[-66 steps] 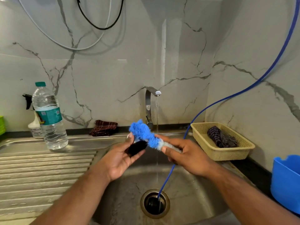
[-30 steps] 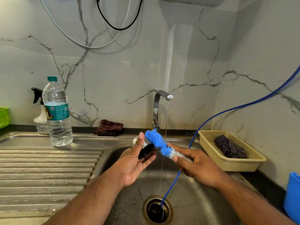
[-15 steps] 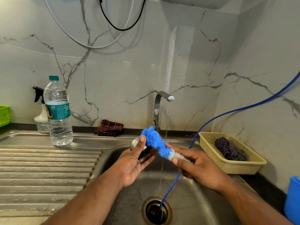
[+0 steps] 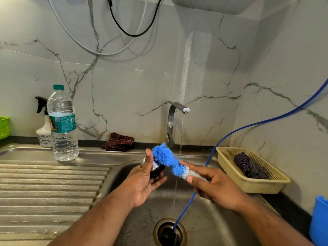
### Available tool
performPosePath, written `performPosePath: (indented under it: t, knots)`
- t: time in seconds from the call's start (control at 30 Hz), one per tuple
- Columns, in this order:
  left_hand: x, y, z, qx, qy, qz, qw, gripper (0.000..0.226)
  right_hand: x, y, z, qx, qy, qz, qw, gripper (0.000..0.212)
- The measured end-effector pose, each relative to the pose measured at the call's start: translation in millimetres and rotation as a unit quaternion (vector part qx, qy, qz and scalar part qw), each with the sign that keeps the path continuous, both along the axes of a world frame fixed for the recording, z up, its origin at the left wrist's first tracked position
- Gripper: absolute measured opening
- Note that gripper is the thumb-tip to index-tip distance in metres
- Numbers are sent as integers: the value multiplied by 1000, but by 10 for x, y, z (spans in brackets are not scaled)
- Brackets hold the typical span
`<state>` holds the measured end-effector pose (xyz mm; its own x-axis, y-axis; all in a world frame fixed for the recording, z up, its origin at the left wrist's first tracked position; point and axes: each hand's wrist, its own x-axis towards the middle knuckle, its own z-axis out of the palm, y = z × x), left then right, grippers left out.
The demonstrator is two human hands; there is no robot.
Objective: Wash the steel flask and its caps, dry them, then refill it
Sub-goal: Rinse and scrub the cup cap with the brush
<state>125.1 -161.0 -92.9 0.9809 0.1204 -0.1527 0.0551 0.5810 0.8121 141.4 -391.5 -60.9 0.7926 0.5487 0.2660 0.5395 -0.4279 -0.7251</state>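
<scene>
My left hand (image 4: 144,181) holds a flask cap (image 4: 156,168), steel outside and black at the rim, over the sink basin (image 4: 209,226). My right hand (image 4: 213,185) grips the handle of a blue and white bottle brush (image 4: 167,159), whose fluffy head rests against the cap by my left thumb. A thin stream of water falls from the steel tap (image 4: 173,121) just behind the brush. The flask body is not in view.
A clear water bottle (image 4: 63,125) and a spray bottle (image 4: 44,128) stand on the ribbed drainboard (image 4: 44,189) at left. A dark red cloth (image 4: 119,142) lies by the wall. A beige basket (image 4: 266,185) holds a striped cloth. A blue hose (image 4: 229,134) runs into the drain.
The brush head has shifted up and left across the cap, and my left thumb has risen beside it. The camera view has tilted slightly upward.
</scene>
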Motion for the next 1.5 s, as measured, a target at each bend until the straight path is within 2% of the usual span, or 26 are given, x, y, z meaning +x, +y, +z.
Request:
performPosePath:
  t: [0.1, 0.2, 0.3, 0.47, 0.57, 0.67, 0.73, 0.83, 0.93, 1.1, 1.23, 1.33, 1.4, 1.5]
  knots:
    - [5, 8, -17, 2, 4, 5, 1000, 86, -17, 15, 13, -32, -38, -24, 998, 43]
    - [1, 13, -20, 11, 5, 1, 1000, 93, -24, 3, 11, -6, 1, 4, 1000, 43]
    - [-3, 9, -13, 3, 12, 8, 1000, 93, -28, 2, 23, -21, -37, -18, 999, 45]
    - [8, 2, -5, -5, 11, 5, 1000, 101, -20, 21, 16, -19, -27, -10, 999, 44]
    - [16, 4, 10, -39, 13, 5, 999, 96, 5, 0, 0, -34, -49, -25, 998, 45]
    - [-21, 33, 71, -88, -5, -42, 995, 90, 66, -36, -32, -31, -48, -37, 998, 43]
    - [-80, 32, 128, -98, -19, -72, 992, 73, 95, -62, -44, -45, -72, -58, 995, 42]
    - [-131, 20, 175, -96, -28, -85, 991, 56, 113, -74, -64, -13, -45, -41, 998, 41]
    - [-111, 35, 140, -47, -31, -74, 996, 55, 111, -72, -26, -8, -52, -40, 998, 42]
    - [-47, 31, 49, 40, -8, -40, 998, 80, 49, -40, -2, -15, -38, -11, 999, 43]
    - [-16, 33, 16, 38, -10, -39, 999, 86, 15, -20, 4, -20, -40, -1, 999, 45]
    - [-34, 48, 8, 44, -44, -45, 997, 76, 22, -21, 17, -25, -35, -4, 999, 43]
    - [-23, 81, -24, 128, -85, -28, 988, 75, 22, -40, 22, -35, -58, -22, 997, 42]
    - [45, 139, -83, 363, -123, 37, 923, 77, 22, -73, 44, -11, -54, -23, 998, 43]
